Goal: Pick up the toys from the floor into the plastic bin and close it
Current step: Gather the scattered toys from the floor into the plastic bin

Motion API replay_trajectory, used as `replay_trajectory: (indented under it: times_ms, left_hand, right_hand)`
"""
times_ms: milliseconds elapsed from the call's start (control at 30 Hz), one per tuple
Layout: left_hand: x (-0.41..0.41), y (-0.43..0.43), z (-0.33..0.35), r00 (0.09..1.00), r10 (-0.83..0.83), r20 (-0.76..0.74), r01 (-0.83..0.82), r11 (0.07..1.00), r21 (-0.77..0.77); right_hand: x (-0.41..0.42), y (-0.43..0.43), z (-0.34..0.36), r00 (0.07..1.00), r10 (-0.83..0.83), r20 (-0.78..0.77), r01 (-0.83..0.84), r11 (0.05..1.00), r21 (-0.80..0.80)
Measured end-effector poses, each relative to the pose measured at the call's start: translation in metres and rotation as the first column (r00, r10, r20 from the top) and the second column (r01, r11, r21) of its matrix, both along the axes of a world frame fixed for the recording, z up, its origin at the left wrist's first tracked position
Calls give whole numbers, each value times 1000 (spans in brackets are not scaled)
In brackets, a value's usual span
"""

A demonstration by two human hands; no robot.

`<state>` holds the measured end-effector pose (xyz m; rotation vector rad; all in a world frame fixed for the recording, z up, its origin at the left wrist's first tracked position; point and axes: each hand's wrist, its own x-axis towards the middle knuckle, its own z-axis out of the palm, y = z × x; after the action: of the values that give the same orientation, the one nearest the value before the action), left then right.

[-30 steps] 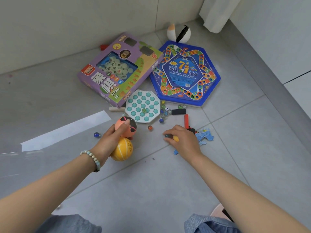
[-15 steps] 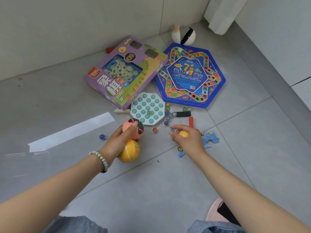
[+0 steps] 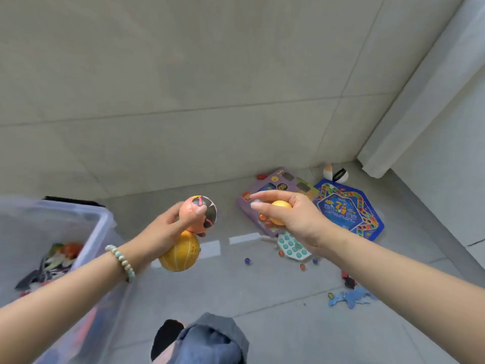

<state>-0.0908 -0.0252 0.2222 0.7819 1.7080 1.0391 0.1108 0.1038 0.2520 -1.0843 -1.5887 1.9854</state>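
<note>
The clear plastic bin (image 3: 102, 219) stands open on the floor, cut off by the left edge. The toys inside it are a blurred heap seen through its wall, and no single one can be made out. Just right of the bin and raised off the floor, the left hand (image 3: 168, 227) has its grip closed round a pink ball (image 3: 202, 214) with a sunglasses face. An orange ribbed ball (image 3: 181, 254) is tucked under the palm, and the fingers holding it are hidden. Farther right of the bin, the right hand (image 3: 296, 219) is also raised, its grip clamped on a small yellow ball (image 3: 280, 214). A few marbles (image 3: 262, 218) are bunched against the ball, too blurred to count. This hand covers much of the purple game box (image 3: 286, 177) and part of the teal peg board (image 3: 291, 245) on the floor beyond it. Well right of the bin lie the blue hexagonal game board (image 3: 349, 208), some loose marbles (image 3: 247, 260), a blue puzzle piece (image 3: 354, 298) and, farthest off by the curtain (image 3: 420, 101), a white, black and orange ball (image 3: 337, 174). A dark strip (image 3: 70, 200) behind the bin cannot be identified.
</note>
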Motion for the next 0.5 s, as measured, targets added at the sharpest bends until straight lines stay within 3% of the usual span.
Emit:
replay_trajectory:
  times_ms: [133, 267, 500]
  left_hand:
    - [-67, -97, 39, 981, 186, -54, -183, 981, 57]
    - [-126, -192, 26, 919, 378, -113, -378, 926, 27]
    - [-178, -298, -61, 845, 509, -166, -534, 821, -202]
  right_hand:
    - [-107, -74, 34, 981, 190, -29, -192, 979, -65]
    - [-206, -161, 17, 917, 397, 46, -378, 899, -222]
    - [-300, -256, -41, 705, 584, 403, -540, 810, -229]
